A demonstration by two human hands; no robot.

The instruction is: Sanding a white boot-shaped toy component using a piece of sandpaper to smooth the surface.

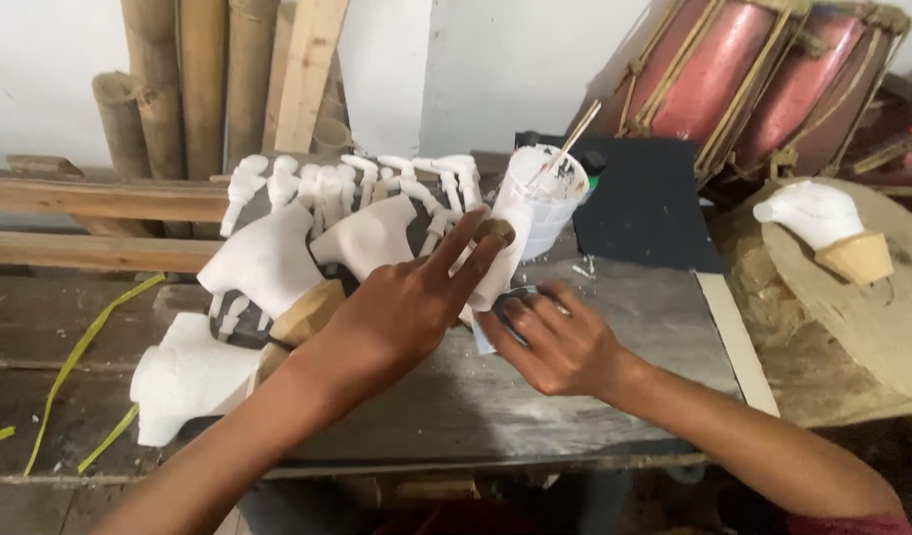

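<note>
— What are your hands doing by the paint cup (541,198)?
— My left hand (406,312), fingers pinching, holds a white plaster piece (495,269) just below the cup. My right hand (555,342), fingers curled, presses a small sheet (485,337) beneath it.

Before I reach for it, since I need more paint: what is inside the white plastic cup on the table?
A thin wooden stick leans out of the white plastic cup, and dark smears mark its inner rim. How much liquid it holds is hidden by its wall.
</note>
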